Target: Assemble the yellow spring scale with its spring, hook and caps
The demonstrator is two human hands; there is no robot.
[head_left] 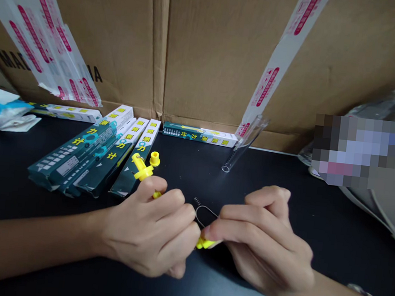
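Observation:
My left hand (157,228) is closed around a yellow plastic piece (143,169), whose flanged top sticks out above the thumb. At the centre, my right hand (261,239) pinches a small yellow part (205,243) between its fingertips, right beside the left fingers. A thin metal wire loop (207,209) shows between the hands, with a small coiled spring (197,201) near it. Just beyond the left hand a yellow cap (154,158) sits on the black table. Farther back, a clear tube (243,146) rests at a slant.
Several green and white boxes (77,154) lie at the left on the black table (188,170). Another box (199,134) lies against a large cardboard carton (211,50). Plastic packaging (0,111) is at the far left. A blurred-out area and clear plastic are at the right.

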